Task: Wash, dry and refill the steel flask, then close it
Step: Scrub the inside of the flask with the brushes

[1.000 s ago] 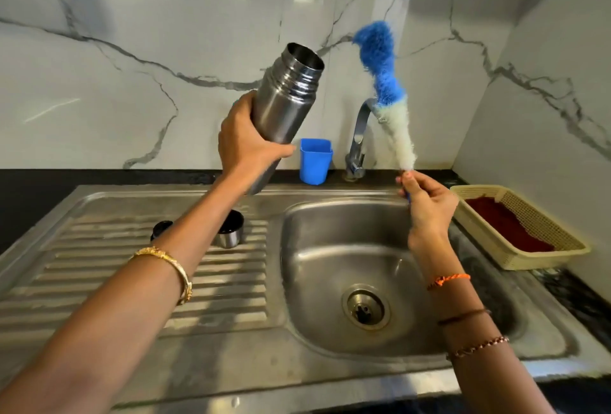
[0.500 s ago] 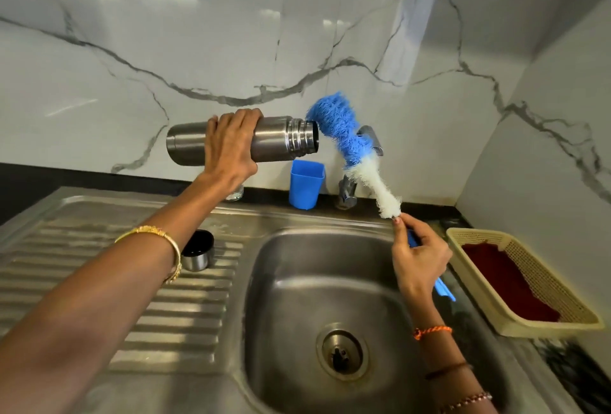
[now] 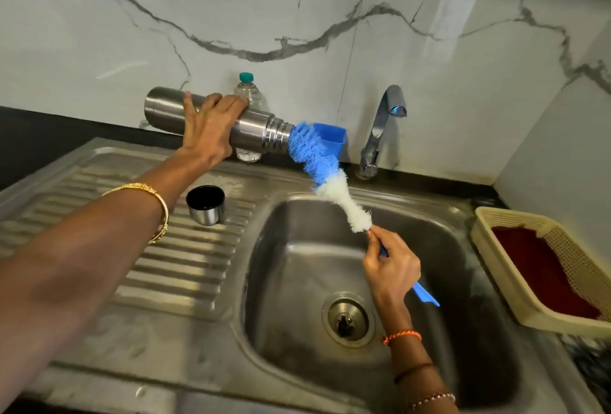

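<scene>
Head view: the steel flask (image 3: 258,135) is held level in the air above the back edge of the sink (image 3: 429,231), its open threaded mouth pointing right. The left hand (image 3: 211,129) grips it round the middle of the barrel from the near side, fingers curled over the top and close together; the thumb is hidden under the body, so its position cannot be told. The base end of the flask projects to the left of the fingers, the neck to the right. The right hand (image 3: 391,268) pinches the thin blue handle of the bottle brush (image 3: 317,162) just below the bristles, fingertips pressed together on the stem, the handle tail showing beyond the palm. The blue bristle end meets the flask mouth; the white bristle section lies outside, slanting down toward the right hand over the basin. The flask cap (image 3: 205,204) stands mouth-up on the ribbed drainboard (image 3: 185,268). A plastic bottle (image 3: 247,92) stands behind the flask, partly hidden. A blue cup (image 3: 334,140) and the tap (image 3: 380,135) are at the back wall. A cream basket (image 3: 515,281) sits right of the sink.
</scene>
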Demonstrator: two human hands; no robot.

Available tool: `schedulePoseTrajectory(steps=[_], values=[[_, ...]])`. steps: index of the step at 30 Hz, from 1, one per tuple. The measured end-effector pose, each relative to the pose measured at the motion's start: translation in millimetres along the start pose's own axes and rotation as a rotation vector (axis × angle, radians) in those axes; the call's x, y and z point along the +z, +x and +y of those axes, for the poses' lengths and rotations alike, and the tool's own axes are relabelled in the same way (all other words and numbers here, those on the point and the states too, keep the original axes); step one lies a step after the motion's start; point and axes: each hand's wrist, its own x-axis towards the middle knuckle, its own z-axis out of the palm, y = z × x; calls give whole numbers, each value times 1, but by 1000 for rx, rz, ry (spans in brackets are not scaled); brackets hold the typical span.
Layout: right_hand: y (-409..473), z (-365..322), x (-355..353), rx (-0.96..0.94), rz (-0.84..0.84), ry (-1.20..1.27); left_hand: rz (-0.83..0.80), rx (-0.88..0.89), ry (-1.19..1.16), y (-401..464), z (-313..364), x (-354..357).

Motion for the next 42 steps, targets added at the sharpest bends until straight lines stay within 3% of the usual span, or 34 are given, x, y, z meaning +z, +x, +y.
schedulePoseTrajectory(steps=[4,13,17,19,23,25,27,34,35,37,40,41,42], values=[[-8,10,-7,-202,-7,-71,-59,150,96,0,-16,-3],[4,14,-18,-421,-36,-147,-151,201,12,-7,-16,2],[3,5,-21,-352,-96,-165,-165,219,38,-13,-11,3],[2,-5,-26,-218,-190,-151,-162,242,67,-13,-14,-1],[6,-25,-14,271,-602,67,-176,356,111,-13,-7,-4],[16,-36,-7,515,-692,292,-228,441,84,-16,9,4],[26,-43,-6,706,-680,402,-244,421,69,-15,21,9],[43,-53,-14,871,-834,341,-183,402,38,-16,23,13],[45,-56,-12,837,-831,320,-175,382,43,-19,21,12],[42,-60,-6,554,-749,135,-167,332,42,-24,16,10],[35,-59,-1,-236,-321,-350,-153,245,23,-25,5,2],[32,-60,1,-372,-264,-389,-158,234,25,-25,3,-1],[32,-61,2,-369,-347,-337,-166,244,43,-25,1,-3]])
